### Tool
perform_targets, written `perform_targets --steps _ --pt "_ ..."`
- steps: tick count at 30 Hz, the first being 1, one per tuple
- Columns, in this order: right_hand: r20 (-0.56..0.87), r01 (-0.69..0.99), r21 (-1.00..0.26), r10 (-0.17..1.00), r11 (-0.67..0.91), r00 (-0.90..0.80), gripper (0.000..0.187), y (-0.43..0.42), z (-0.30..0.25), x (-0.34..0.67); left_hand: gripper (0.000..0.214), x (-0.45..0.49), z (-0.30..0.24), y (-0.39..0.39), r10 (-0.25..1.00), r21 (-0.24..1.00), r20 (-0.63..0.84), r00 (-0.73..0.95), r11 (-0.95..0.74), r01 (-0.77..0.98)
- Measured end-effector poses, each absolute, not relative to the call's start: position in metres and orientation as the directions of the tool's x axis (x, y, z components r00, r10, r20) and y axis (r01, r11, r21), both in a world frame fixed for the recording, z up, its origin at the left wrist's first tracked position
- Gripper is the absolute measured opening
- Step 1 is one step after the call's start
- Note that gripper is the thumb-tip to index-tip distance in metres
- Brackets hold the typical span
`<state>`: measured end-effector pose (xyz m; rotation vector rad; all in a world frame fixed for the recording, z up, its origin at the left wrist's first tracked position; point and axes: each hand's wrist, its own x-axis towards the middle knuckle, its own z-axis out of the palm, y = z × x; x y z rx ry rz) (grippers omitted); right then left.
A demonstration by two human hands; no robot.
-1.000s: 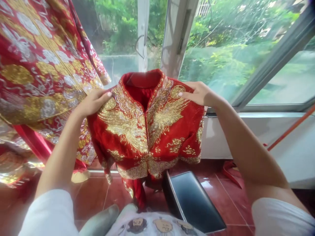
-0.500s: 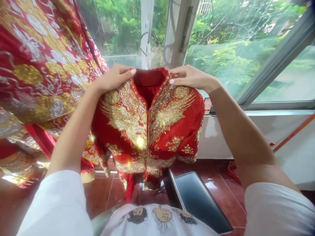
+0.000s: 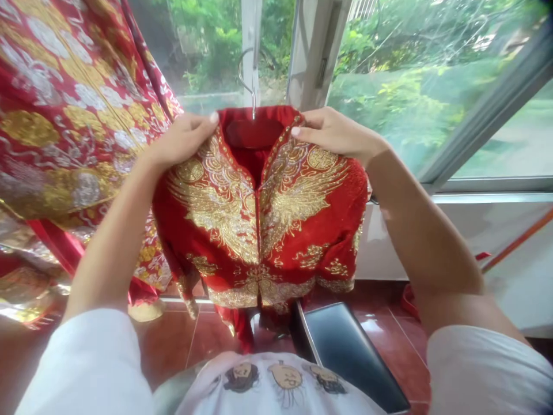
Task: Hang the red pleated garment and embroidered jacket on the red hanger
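Note:
In front of me hangs a red jacket point(image 3: 298, 227) with gold embroidered wings, a stand collar and a trimmed hem. A hanger point(image 3: 253, 101) sits inside its neck, its metal hook rising above the collar. My left hand point(image 3: 184, 138) grips the jacket's left-side shoulder beside the collar, thumb on the front and the other fingers partly hidden behind. On the other side, my right hand point(image 3: 337, 134) pinches the cloth near the collar in the same way. The jacket's sleeves droop at both sides.
At the left hangs a large red garment point(image 3: 86, 115) with gold and silver embroidery. Behind the jacket is a sliding window point(image 3: 319, 57). A black padded seat point(image 3: 349, 351) stands on the red tiled floor point(image 3: 173, 340), below right.
The jacket has come slightly closer and its collar is spread wider. My left hand has shifted left with the shoulder cloth; the right has moved little.

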<state>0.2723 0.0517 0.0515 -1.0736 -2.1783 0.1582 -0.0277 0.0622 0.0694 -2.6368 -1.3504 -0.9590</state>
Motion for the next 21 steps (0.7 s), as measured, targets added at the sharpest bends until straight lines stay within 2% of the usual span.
perform_targets --steps 2,4,5,7,9,11,17,21 --pt "0.421 0.734 -0.345 0.795 0.585 -0.436 0.033 0.048 0.046 0.29 0.05 -0.048 0.057 0.055 0.763 0.164 0.47 0.444 -0.57 0.805" --pt "0.351 0.788 -0.336 0.844 0.517 -0.404 0.035 0.045 0.032 0.306 0.049 -0.065 0.04 0.046 0.789 0.123 0.49 0.37 -0.483 0.867" --pt "0.367 0.795 -0.345 0.851 0.499 -0.375 0.037 0.045 0.023 0.312 0.047 -0.07 0.029 0.041 0.785 0.117 0.536 0.31 -0.433 0.894" --pt "0.509 0.797 -0.348 0.813 0.494 -0.281 0.038 0.044 0.002 0.318 0.04 -0.072 0.008 0.033 0.727 0.104 0.666 0.169 -0.314 0.944" --pt "0.682 0.824 -0.312 0.715 0.473 -0.152 0.039 0.042 -0.018 0.317 0.035 -0.066 -0.011 0.03 0.643 0.087 0.764 0.057 -0.19 0.978" --pt "0.776 0.869 -0.271 0.628 0.414 -0.057 0.039 0.038 -0.033 0.311 0.035 -0.059 -0.024 0.031 0.585 0.079 0.811 0.011 -0.128 0.989" --pt "0.83 0.926 -0.23 0.557 0.299 0.026 0.043 0.035 -0.043 0.302 0.039 -0.059 -0.034 0.042 0.541 0.112 0.84 0.034 -0.235 0.966" --pt "0.839 0.941 -0.245 0.537 0.233 0.085 0.044 0.037 -0.045 0.297 0.039 -0.059 -0.035 0.045 0.511 0.134 0.86 -0.009 -0.209 0.969"
